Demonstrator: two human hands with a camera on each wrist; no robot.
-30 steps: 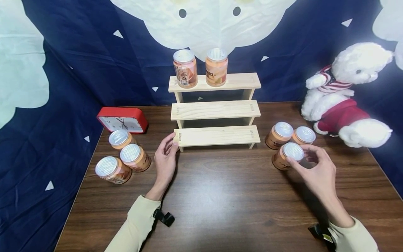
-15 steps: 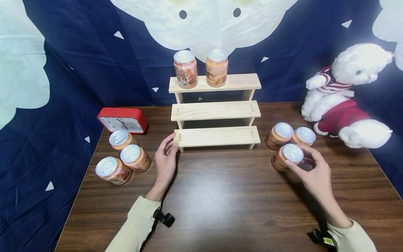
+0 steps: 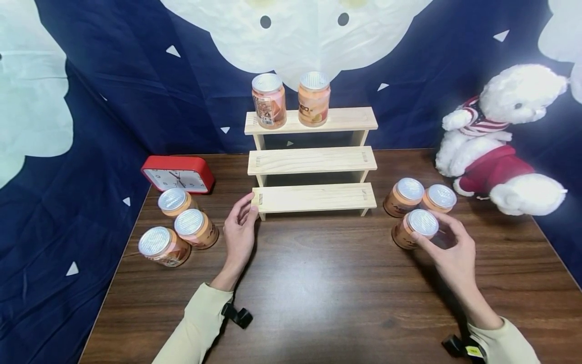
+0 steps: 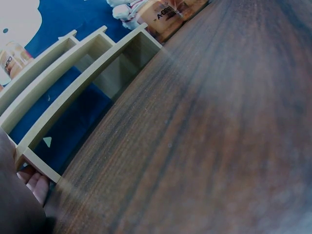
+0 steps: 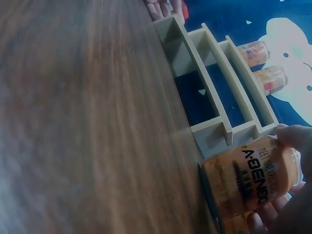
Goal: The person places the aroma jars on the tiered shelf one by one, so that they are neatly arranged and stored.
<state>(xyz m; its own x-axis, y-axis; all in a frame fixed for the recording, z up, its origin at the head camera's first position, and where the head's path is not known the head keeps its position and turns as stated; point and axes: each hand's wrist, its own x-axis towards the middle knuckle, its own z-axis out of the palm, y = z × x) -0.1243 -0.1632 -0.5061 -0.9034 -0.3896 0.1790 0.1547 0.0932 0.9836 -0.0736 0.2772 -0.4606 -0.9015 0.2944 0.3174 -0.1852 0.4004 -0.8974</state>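
Note:
My right hand (image 3: 452, 247) grips an orange jar (image 3: 404, 235) with a silver lid, thumb on the near side and fingers round the far side. Dark lettering on this jar (image 5: 243, 178) faces the right wrist camera. Just behind it stand two like jars, one at the left (image 3: 400, 199) and one at the right (image 3: 440, 197). With its fingertips, my left hand (image 3: 239, 230) touches the left end of the lowest step of a three-step wooden shelf (image 3: 313, 198). In the left wrist view its fingers (image 4: 36, 185) show along the outside of the shelf's end leg (image 4: 43, 165).
Two jars stand on the top step, one left (image 3: 269, 103) and one right (image 3: 313, 101). Three more, including a front jar (image 3: 165, 247), stand left beside a red clock (image 3: 179, 174). A white plush bear (image 3: 495, 146) sits at the back right of the brown table (image 3: 309, 303).
My right hand and wrist have shifted slightly left around the jar, which stays in about the same place. The left hand has kept its place at the shelf.

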